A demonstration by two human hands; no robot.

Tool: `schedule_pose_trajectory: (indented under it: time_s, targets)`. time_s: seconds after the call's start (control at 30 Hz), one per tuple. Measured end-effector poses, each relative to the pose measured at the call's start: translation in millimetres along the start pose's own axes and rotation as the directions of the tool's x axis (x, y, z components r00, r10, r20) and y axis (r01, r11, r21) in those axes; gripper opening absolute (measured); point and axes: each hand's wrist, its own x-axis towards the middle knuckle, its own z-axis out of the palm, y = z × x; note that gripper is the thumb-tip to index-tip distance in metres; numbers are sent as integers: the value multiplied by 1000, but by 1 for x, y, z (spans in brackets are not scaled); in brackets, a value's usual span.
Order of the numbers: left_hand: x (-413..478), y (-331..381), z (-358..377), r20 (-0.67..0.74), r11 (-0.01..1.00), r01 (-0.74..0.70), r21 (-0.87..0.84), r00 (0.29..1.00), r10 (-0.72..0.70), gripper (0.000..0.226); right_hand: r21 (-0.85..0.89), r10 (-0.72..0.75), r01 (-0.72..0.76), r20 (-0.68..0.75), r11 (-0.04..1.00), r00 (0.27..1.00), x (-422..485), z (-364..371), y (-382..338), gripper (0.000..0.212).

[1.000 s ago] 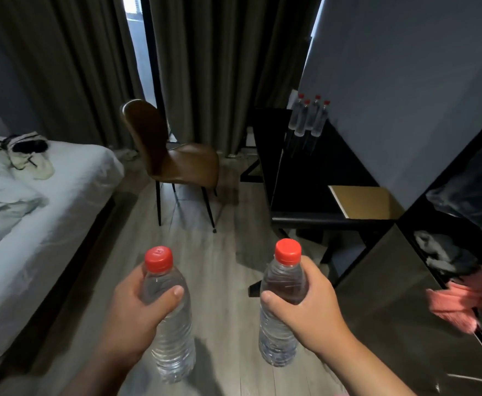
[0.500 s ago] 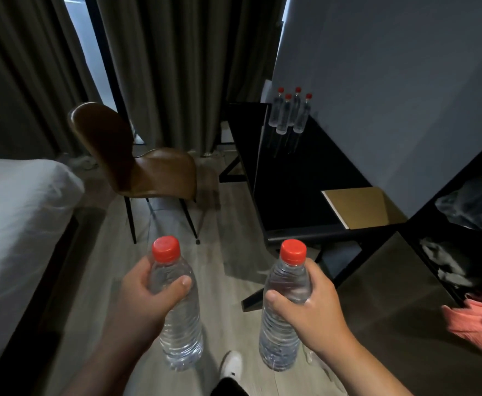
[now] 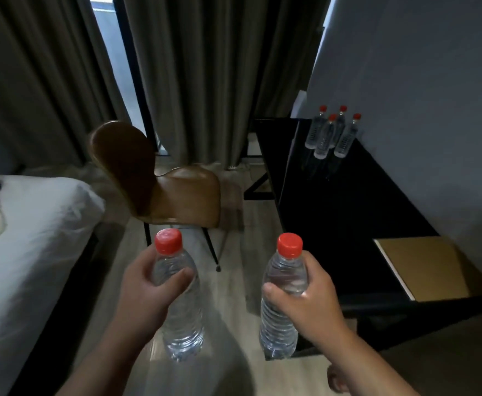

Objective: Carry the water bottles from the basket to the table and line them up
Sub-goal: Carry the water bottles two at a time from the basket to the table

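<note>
My left hand (image 3: 141, 290) grips a clear water bottle with a red cap (image 3: 181, 318) upright, low in the middle of the view. A second red-capped bottle (image 3: 279, 324) is held upright by my right hand (image 3: 311, 307), about a hand's width to the right. Both hang over the wooden floor, short of the black table (image 3: 334, 212) that runs along the right wall. Several more red-capped bottles (image 3: 331, 132) stand close together at the table's far end. No basket is in view.
A brown chair (image 3: 159, 181) stands on the floor ahead, left of the table. A white bed (image 3: 31, 241) fills the left side. A tan board (image 3: 425, 267) lies on the table's near end. Grey curtains (image 3: 205, 75) hang at the back.
The view has moved forward toward the table and chair, which now look larger and nearer. Both hands still hold their bottles in the same upright pose.
</note>
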Motion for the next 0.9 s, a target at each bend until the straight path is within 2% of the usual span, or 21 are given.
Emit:
schedule_pose_trajectory:
  time_s: [0.13, 0.3, 0.63, 0.83, 0.9]
  targets:
    - [48, -12, -15, -28, 1000, 8, -15, 1000, -8, 35, 5, -5, 5, 44, 1000, 999, 55, 23, -6, 40]
    - [129, -34, -27, -17, 1000, 17, -15, 1000, -17, 33, 2, -4, 4, 27, 1000, 1000, 128, 57, -7, 40]
    - [328, -59, -35, 184, 998, 45, -48, 982, -36, 33, -27, 80, -85, -156, 996, 985, 276, 104, -16, 32]
    - [408, -74, 17, 297, 988, 95, -125, 953, -54, 32, 5, 163, -169, -283, 986, 945, 317, 82, -10, 39]
    - [428, -80, 41, 373, 986, 93, -140, 927, -34, 32, 23, 204, -209, -342, 978, 917, 327, 68, -1, 39]
